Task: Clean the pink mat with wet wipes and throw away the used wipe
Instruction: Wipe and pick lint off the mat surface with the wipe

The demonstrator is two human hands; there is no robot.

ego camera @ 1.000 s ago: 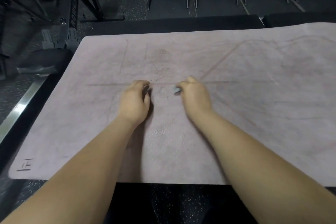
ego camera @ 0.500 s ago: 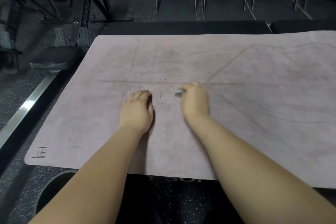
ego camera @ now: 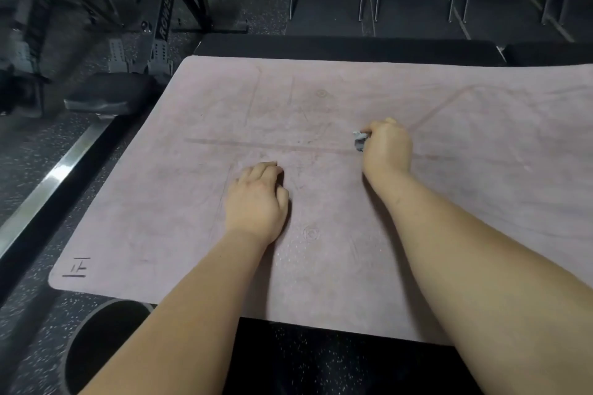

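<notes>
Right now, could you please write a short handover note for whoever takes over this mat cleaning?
Right hand grips a crumpled grey wipe against the pink mat.
Left hand rests on the mat, fingers curled, nothing visible in it.
Done: wipe in use; cleaned area cannot be told.
Left: finish wiping, then discard the wipe, perhaps into the dark round container by the mat's near left corner.

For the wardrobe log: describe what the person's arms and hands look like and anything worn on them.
No sleeves show: both arms are bare up to the picture's edge. The left hand and right hand wear no gloves; no watch, bracelet or ring is visible.
</notes>
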